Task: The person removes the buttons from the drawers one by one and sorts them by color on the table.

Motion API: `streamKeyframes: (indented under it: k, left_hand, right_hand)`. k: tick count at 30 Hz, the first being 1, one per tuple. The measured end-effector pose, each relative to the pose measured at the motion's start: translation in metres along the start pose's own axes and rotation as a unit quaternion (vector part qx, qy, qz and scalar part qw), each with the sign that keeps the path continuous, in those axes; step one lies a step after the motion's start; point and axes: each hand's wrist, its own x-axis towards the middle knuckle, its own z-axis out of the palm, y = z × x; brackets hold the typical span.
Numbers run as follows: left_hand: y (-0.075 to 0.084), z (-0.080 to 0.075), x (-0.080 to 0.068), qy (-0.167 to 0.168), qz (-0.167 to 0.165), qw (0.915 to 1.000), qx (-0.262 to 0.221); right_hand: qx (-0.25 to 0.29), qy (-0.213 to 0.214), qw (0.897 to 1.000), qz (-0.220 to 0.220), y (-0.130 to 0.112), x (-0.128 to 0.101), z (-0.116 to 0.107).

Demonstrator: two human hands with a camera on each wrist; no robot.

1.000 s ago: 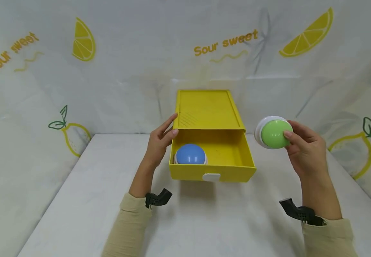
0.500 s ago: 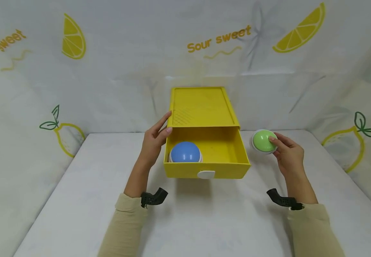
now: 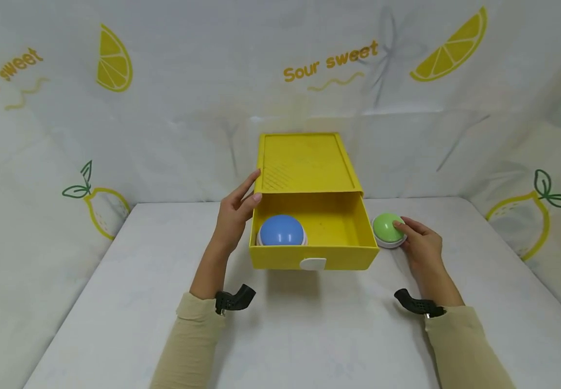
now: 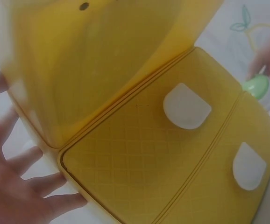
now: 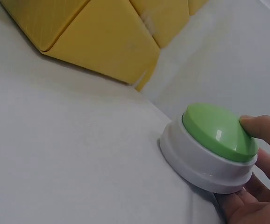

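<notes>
While right hand [image 3: 421, 246] grips one green button [image 3: 388, 228], left hand [image 3: 234, 213] relaxed against one yellow box [image 3: 309, 162], one blue button [image 3: 281, 230] inside

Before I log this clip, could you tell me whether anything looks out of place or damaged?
Nothing stands out. The yellow drawer is pulled open with the blue button inside; the green button sits upright on the table, held by the right hand.
</notes>
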Motion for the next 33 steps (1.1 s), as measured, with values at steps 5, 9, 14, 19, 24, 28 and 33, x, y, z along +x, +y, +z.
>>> streamKeyframes:
  k: [5,9,14,19,24,28,33]
  left_hand:
    - [0.002,0.001,-0.001,0.002,0.0,1.0,0.0]
    - [0.003,0.002,0.001,0.001,-0.001,1.0,0.0]
    - [0.003,0.003,0.001,0.004,-0.009,0.9999,0.004]
    - [0.004,0.003,-0.001,0.006,-0.011,0.9999,0.007]
    - [0.006,0.003,-0.001,0.006,-0.01,0.9999,0.009]
    - [0.006,0.003,-0.002,0.01,-0.009,0.9998,0.012]
    - [0.004,0.003,-0.003,0.007,-0.01,0.9999,0.009]
  right_hand:
    - [-0.068,0.008,0.997,-0.02,0.005,0.001,0.002]
    - [-0.201,0.027,0.977,-0.069,0.008,-0.002,-0.001]
    - [-0.255,0.048,0.96,-0.107,0.014,-0.004,-0.003]
    - [-0.268,0.053,0.953,-0.134,0.018,-0.003,-0.005]
    - [-0.284,0.043,0.947,-0.144,0.018,-0.003,-0.007]
    - [-0.286,0.031,0.947,-0.143,0.016,-0.005,-0.008]
    - [-0.284,0.023,0.948,-0.138,0.007,-0.013,-0.013]
